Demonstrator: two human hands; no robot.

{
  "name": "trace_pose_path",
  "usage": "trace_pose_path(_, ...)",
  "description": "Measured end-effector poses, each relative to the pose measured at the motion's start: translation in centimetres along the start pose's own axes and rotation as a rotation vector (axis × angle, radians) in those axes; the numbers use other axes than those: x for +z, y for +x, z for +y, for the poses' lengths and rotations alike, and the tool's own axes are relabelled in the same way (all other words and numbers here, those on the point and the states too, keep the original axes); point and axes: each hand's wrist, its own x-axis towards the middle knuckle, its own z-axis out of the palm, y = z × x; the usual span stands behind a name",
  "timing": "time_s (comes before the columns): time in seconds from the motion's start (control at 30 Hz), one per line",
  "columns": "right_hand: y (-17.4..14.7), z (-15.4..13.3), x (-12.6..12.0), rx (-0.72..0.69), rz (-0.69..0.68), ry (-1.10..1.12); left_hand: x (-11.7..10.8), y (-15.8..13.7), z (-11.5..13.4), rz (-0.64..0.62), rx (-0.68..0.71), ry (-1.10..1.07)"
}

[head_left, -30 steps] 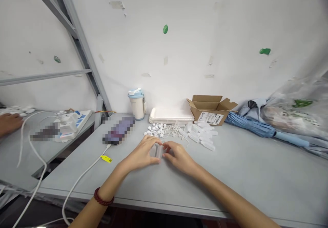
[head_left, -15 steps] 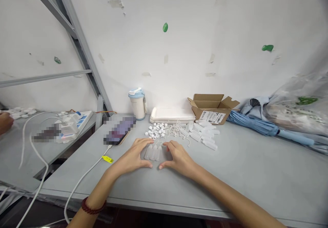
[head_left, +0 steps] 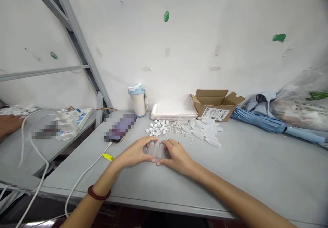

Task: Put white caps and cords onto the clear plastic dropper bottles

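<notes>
In the head view, a small row of translucent plastic bottles (head_left: 155,150) lies on the grey table. My left hand (head_left: 137,151) curls round the row from the left, thumb at the near ends and fingers at the far ends. From the opposite side my right hand (head_left: 176,156) closes on the row in the same way, the two thumbs almost meeting. Part of the bottles is hidden by my fingers. Just beyond are a heap of white caps (head_left: 157,128), a tangle of white strings (head_left: 176,127) and a pile of similar bottles (head_left: 206,130).
Along the wall stand a tumbler (head_left: 137,101), a stack of white trays (head_left: 174,111), an open cardboard box (head_left: 215,107) and a folded blue umbrella (head_left: 258,119). A phone (head_left: 121,127) with a white cable (head_left: 84,178) lies left. Another person's hand (head_left: 10,124) rests at the far-left table.
Both my hands have closed inward on the bottles, which now sit tighter together. The other person's hand has moved further into view at left. The camera view has shifted slightly.
</notes>
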Motion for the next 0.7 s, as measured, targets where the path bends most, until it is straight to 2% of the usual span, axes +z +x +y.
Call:
trace_pose_path(0.27,0.08,0.19,-0.18,0.029,-0.001,0.043,0.45,0.19,-0.04,0.016,0.024,-0.039)
trace_pose_path(0.7,-0.33,0.18,-0.82,0.021,-0.024,0.019,0.47,-0.09,0.17,-0.018,-0.054,-0.025)
